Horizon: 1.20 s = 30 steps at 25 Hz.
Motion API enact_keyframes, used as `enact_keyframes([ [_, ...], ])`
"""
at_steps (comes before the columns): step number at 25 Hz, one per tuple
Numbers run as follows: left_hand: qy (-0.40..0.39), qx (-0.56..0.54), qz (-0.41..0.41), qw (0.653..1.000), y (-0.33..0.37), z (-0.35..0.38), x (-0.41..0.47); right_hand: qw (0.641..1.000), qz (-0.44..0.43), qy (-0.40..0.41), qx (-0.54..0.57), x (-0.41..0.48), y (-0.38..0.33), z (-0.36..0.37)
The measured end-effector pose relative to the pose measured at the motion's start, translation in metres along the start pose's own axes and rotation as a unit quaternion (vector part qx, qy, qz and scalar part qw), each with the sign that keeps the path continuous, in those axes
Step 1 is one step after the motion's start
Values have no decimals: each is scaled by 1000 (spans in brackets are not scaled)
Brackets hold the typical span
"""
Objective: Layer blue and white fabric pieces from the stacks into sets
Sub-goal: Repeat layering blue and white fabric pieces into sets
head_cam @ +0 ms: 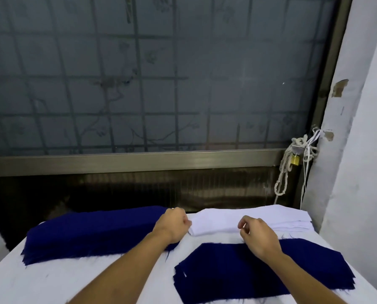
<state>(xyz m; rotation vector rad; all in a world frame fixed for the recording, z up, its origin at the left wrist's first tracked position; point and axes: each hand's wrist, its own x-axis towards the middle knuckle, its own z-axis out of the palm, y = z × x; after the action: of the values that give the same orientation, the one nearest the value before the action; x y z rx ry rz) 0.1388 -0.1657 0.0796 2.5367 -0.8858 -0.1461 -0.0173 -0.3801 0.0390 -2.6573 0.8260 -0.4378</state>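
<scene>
Atop the table (pixel 51 281), left hand (pixel 174 224) pinches the white stack (pixel 270 218); right hand (pixel 258 236) curls beside it (grip unclear).

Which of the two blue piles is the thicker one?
The blue stack on the left: it stands visibly thick, while the blue pile at front right lies nearly flat.

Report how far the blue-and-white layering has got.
Done: a layered pile sits front right, blue on top, a white sliver showing at its edge. In hand: the left hand pinches the near corner of the white stack; the right hand curls at its near edge, grip unclear. Left: the blue stack and white stack are both thick, so many sets remain.
</scene>
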Motion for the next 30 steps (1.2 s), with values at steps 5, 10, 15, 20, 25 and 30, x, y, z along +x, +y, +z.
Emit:
enact_keyframes([
  [5,12,-25,4,1000,17,41,53,1000,-14,13,5,50,12,31],
  [10,19,21,-19,999,28,72,88,999,-33,17,10,81,19,62],
  [15,3,22,-13,1000,32,80,95,999,-33,21,-6,90,25,73],
  [20,5,-53,43,998,32,76,90,999,-23,27,-23,87,21,74],
  [25,-39,-203,-39,978,36,71,88,999,-32,16,-35,81,21,67],
  [30,-141,-362,-149,909,38,61,88,999,-31,3,-36,78,22,59],
])
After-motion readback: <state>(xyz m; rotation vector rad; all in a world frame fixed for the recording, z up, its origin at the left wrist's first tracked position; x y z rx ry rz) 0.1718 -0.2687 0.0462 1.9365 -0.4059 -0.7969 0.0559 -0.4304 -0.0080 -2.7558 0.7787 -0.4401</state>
